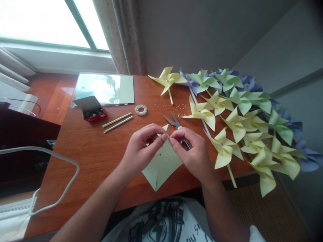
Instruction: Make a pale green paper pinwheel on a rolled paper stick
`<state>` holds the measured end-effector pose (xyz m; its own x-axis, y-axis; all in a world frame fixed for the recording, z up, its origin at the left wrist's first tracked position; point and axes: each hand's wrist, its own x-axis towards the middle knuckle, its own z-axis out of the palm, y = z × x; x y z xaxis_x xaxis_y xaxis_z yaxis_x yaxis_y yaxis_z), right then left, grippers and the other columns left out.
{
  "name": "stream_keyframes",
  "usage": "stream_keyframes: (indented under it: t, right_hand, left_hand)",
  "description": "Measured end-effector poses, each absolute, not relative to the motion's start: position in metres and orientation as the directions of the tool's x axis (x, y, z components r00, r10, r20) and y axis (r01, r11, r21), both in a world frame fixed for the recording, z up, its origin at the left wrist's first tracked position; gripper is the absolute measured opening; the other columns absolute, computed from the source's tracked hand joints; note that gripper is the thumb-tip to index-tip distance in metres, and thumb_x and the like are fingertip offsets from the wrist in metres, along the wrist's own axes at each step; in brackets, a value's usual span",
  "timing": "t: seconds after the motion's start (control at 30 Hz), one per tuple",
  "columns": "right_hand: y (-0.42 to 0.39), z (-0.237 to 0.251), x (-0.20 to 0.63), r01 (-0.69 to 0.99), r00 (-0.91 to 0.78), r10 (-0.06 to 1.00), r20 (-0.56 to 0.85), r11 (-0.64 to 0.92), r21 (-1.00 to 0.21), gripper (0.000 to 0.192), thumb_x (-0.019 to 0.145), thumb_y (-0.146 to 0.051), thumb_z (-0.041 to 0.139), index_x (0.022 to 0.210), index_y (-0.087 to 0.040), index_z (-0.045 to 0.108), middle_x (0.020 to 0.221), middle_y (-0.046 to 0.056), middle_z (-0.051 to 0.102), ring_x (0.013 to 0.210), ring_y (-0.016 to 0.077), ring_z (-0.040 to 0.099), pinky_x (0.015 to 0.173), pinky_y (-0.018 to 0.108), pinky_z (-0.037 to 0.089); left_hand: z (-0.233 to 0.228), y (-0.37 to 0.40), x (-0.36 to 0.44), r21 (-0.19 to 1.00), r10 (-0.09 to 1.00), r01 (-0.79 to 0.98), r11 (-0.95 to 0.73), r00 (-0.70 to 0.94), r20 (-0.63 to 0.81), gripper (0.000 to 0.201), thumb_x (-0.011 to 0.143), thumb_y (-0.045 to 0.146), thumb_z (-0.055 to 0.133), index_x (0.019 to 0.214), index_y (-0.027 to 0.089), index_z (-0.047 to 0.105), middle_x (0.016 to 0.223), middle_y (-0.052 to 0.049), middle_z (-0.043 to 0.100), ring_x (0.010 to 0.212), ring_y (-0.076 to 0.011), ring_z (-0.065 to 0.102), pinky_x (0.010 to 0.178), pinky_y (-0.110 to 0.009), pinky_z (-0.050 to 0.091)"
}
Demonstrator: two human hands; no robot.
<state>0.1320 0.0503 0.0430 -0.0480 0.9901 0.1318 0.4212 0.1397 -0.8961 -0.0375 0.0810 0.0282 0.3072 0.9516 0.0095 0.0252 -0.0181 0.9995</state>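
A pale green paper square (pixel 161 164) with cut corners lies on the wooden table (pixel 93 154) in front of me. My left hand (pixel 143 146) pinches one of its folded-in corners near the middle. My right hand (pixel 194 151) meets it fingertip to fingertip and pinches the same paper from the right. A small red dot shows near the sheet's centre. Grey scissors (pixel 174 121) lie just behind my hands, partly hidden by my right hand.
Many finished yellow, green and purple pinwheels (pixel 239 124) crowd the table's right side. Two green straws (pixel 118 121), a tape roll (pixel 141 110), a small open box of pins (pixel 92 109) and a packet of paper sheets (pixel 106 89) lie at the back left. A white cable (pixel 50 174) loops at left.
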Motion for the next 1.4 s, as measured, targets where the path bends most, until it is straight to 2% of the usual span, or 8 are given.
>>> stream_keyframes:
  t: [0.13,0.3,0.4,0.53,0.7,0.8,1.07,1.4]
  right_hand:
    - [0.052,0.037,0.132,0.313,-0.014,0.998,0.066,0.067,-0.947,0.008,0.089,-0.023,0.063,0.081,-0.023,0.062,0.080,-0.001,0.062,0.077,0.0171,0.060,0.074,0.029,0.050]
    - [0.054,0.024,0.139,0.029,0.100,0.994,-0.047,-0.050,-0.998,0.008,0.088,-0.027,0.066,0.083,-0.023,0.062,0.077,-0.003,0.059,0.069,0.0135,0.056,0.066,0.025,0.047]
    - [0.055,0.018,0.144,-0.122,0.172,0.978,-0.116,-0.096,-0.988,0.007,0.086,-0.028,0.069,0.085,-0.023,0.063,0.076,-0.003,0.059,0.068,0.0128,0.054,0.064,0.024,0.044]
    - [0.057,0.016,0.149,-0.245,0.222,0.962,-0.157,-0.101,-0.964,0.006,0.085,-0.028,0.067,0.084,-0.023,0.064,0.082,-0.001,0.064,0.077,0.0163,0.059,0.073,0.029,0.048]
    - [0.058,0.018,0.151,-0.414,0.247,0.948,-0.201,-0.084,-0.906,0.004,0.082,-0.025,0.066,0.080,-0.023,0.063,0.085,0.000,0.069,0.079,0.0190,0.064,0.075,0.032,0.052]
    - [0.058,0.018,0.152,-0.446,0.272,0.944,-0.189,-0.050,-0.893,0.003,0.081,-0.024,0.065,0.078,-0.023,0.063,0.088,0.000,0.069,0.082,0.0198,0.065,0.077,0.034,0.053]
    - [0.056,0.017,0.148,-0.456,0.302,0.944,-0.129,0.025,-0.890,0.003,0.079,-0.023,0.067,0.079,-0.023,0.064,0.087,0.000,0.066,0.088,0.0199,0.064,0.083,0.035,0.054]
    - [0.052,0.016,0.144,-0.444,0.270,0.960,-0.077,0.054,-0.894,0.004,0.079,-0.023,0.066,0.081,-0.025,0.064,0.085,0.000,0.063,0.087,0.0205,0.061,0.084,0.038,0.054]
  left_hand:
    - [0.028,0.080,-0.037,0.998,0.958,0.043,0.034,0.283,-0.045,0.020,0.088,0.037,0.069,0.084,0.017,0.068,0.075,-0.003,0.063,0.065,-0.0140,0.053,0.056,-0.026,0.041]
    - [0.032,0.080,-0.039,0.997,0.979,0.011,0.076,0.189,-0.076,0.021,0.087,0.037,0.071,0.083,0.017,0.068,0.073,-0.001,0.062,0.063,-0.0119,0.050,0.054,-0.024,0.036]
    - [0.034,0.082,-0.041,0.998,0.993,-0.027,0.050,0.109,-0.046,0.018,0.088,0.034,0.071,0.083,0.017,0.069,0.075,-0.001,0.063,0.064,-0.0109,0.050,0.055,-0.022,0.037]
    - [0.033,0.083,-0.044,0.997,1.000,-0.073,0.005,0.023,-0.003,0.012,0.088,0.029,0.071,0.085,0.018,0.071,0.079,-0.001,0.067,0.065,-0.0100,0.050,0.057,-0.021,0.039]
    - [0.030,0.084,-0.045,0.998,0.999,-0.059,0.027,0.020,-0.026,0.011,0.091,0.027,0.068,0.088,0.018,0.072,0.082,-0.002,0.069,0.063,-0.0091,0.050,0.056,-0.021,0.039]
    - [0.027,0.085,-0.045,0.992,0.995,-0.086,0.090,0.050,-0.086,0.013,0.090,0.027,0.068,0.098,0.018,0.072,0.079,-0.001,0.069,0.061,-0.0084,0.049,0.054,-0.020,0.038]
    - [0.022,0.089,-0.042,0.936,0.959,-0.212,0.281,0.105,-0.264,0.037,0.087,0.033,0.071,0.118,0.014,0.065,0.078,-0.003,0.071,0.054,-0.0065,0.044,0.045,-0.017,0.028]
    - [0.027,0.094,-0.043,0.826,0.912,-0.388,0.410,0.144,-0.385,0.047,0.079,0.026,0.074,0.120,0.005,0.063,0.074,-0.007,0.070,0.050,-0.0061,0.043,0.040,-0.016,0.025]
